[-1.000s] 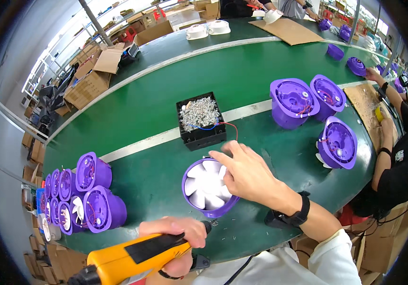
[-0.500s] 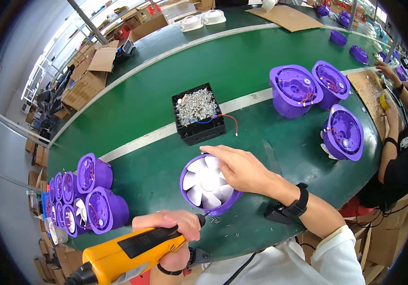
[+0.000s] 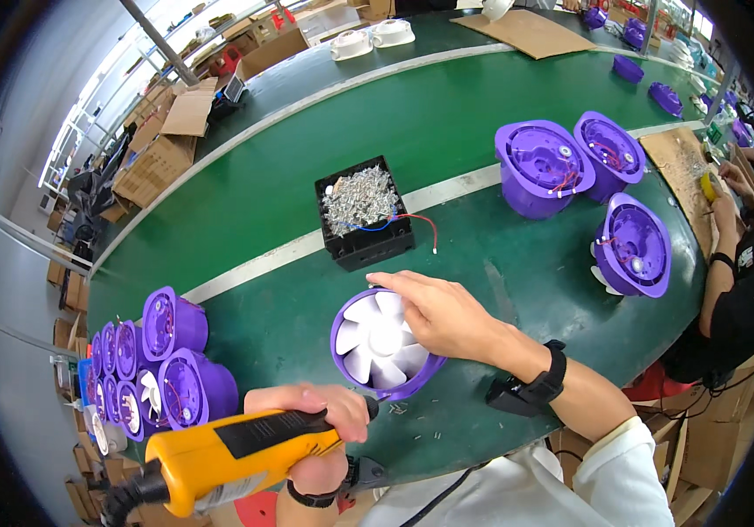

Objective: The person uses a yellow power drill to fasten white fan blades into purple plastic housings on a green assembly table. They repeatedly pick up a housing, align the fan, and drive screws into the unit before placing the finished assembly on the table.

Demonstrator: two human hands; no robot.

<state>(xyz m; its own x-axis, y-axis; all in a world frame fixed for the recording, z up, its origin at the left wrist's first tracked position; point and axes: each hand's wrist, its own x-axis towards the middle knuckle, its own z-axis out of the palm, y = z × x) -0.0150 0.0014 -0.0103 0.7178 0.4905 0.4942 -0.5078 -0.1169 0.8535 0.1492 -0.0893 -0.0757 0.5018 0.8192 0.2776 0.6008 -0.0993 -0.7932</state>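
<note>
A round purple housing (image 3: 430,369) with a white bladed fan (image 3: 386,341) inside sits on the green table in front of me. My right hand (image 3: 452,316) lies across its far right rim and grips it, fingers reaching over the edge. From the lower left, my left hand (image 3: 329,422) is wrapped around a yellow and black electric screwdriver (image 3: 236,452). The screwdriver's black nose points at the near edge of the housing, and I cannot tell whether its bit touches. Several small screws (image 3: 399,408) lie on the table just beside that edge.
A black box (image 3: 373,255) full of screws stands beyond the housing, a red and blue wire across it. Purple housings (image 3: 197,386) are stacked at left; more (image 3: 544,167) stand at right. A co-worker's hands (image 3: 728,198) work at a cardboard-covered spot far right.
The screwdriver has tilted slightly, its rear end shifting left. The right hand and housing stay nearly in place. The co-worker's hands have come closer together.
</note>
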